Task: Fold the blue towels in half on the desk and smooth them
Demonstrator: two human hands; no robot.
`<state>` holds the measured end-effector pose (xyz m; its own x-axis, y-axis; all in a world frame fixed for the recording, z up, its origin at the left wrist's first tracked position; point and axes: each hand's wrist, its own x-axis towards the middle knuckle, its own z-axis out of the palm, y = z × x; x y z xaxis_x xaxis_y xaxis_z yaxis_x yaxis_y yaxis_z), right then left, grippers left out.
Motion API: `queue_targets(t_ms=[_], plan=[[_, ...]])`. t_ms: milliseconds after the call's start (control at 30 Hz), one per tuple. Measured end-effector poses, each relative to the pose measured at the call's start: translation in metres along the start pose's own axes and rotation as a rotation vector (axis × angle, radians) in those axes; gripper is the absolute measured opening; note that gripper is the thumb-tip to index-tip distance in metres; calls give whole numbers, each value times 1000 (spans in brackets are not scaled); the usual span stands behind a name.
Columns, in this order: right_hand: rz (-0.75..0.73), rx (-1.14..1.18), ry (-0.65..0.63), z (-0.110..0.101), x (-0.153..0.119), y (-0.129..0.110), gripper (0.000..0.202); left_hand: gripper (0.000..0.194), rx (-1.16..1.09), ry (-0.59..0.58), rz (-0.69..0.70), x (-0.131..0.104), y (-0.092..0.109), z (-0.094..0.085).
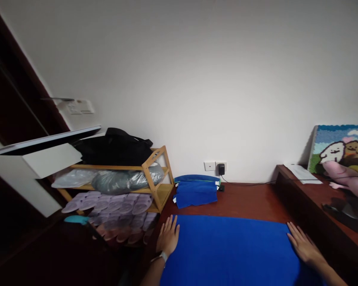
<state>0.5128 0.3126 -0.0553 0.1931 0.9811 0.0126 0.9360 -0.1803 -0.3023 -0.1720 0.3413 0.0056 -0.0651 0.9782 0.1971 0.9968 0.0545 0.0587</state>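
Note:
A wide blue cloth (232, 250) lies spread flat on the reddish-brown wooden surface (247, 202), and its near part runs out of view. My left hand (168, 235) rests on the cloth's left edge near its far corner, fingers stretched out, with a band on the wrist. At the right edge, my right hand (304, 245) lies flat with fingers apart, close to the far right corner. Neither hand grips anything. Beyond the spread cloth, a folded blue cloth (197, 193) with small white tags sits against the wall.
A wooden rack (155, 174) at left holds a black bag (116, 147), plastic-wrapped bundles and rows of lilac slippers (107, 201). A black plug (221, 169) trails a cable rightward. On the raised ledge at right are papers (302, 174), a pink plush toy (346, 178) and a dog picture (340, 147).

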Motion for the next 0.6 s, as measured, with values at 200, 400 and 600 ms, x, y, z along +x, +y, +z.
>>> queue_targets(t_ms=[200, 400, 600], plan=[[83, -148, -113, -30, 10, -43, 79, 55, 4, -37, 18, -4, 2, -9], [-330, -35, -39, -18, -27, -280, 72, 54, -60, 45, 28, -9, -2, -7], [-728, 186, -294, 24, -70, -458, 72, 56, -79, 6, 26, -9, -2, -10]])
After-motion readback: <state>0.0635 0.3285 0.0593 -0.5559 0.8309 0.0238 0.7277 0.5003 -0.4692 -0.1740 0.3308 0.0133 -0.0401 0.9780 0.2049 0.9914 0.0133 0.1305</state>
